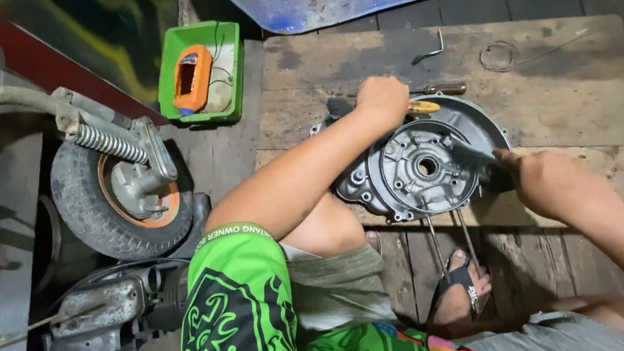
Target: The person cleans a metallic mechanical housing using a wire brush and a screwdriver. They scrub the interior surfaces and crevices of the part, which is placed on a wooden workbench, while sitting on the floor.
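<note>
a grey engine crankcase cover (416, 171) is lain flat on a worn wooden board (565, 89), roughly in the middle of the scene, with two long studs (449, 241) pointing near towards a sandalled foot (458, 294). the left hand (382, 99) is closed into a fist on the far rim of the casing, seemingly around the top of a yellow-handled tool (423, 107). the right hand (542, 179) is curled shut around the handle of a dark brush (472, 158), whose bristles are pressed against the right side of the casing. a screwdriver with a dark wooden handle (444, 88) is left on the board just beyond, with a bent metal hook (430, 50) and a loop of wire (500, 54) farther off. to the left, a small wheel with a spring shock (119, 193) and a green tray (202, 72) are seen.

it is judged that the casing could be shifted or spun on the board if it is scrubbed hard while only lightly braced, and grit could be swept into the central bearing hole (427, 166)
</note>
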